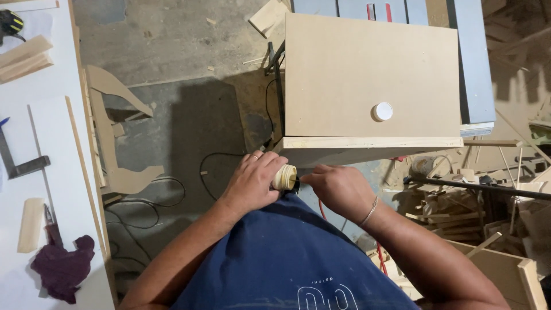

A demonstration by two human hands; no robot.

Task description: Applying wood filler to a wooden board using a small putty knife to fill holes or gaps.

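Observation:
My left hand point(252, 182) is wrapped around a small cream plastic bottle point(284, 177), its threaded open mouth pointing right. My right hand point(338, 188) is at that mouth, fingertips pinched against the opening; whether it grips anything there is hidden. Both hands are held close to my blue shirt, just below the front edge of a tan fibreboard box point(367, 80). A white round cap point(382, 111) lies on top of the box, to the right of centre.
A white workbench point(40, 172) on the left carries a metal square point(20, 163), wood strips, a dark red rag point(62, 267) and a small tool. Cut wooden shapes lean beside it. Cables cross the concrete floor. Wood offcuts pile up at right, with an open wooden frame point(505, 270).

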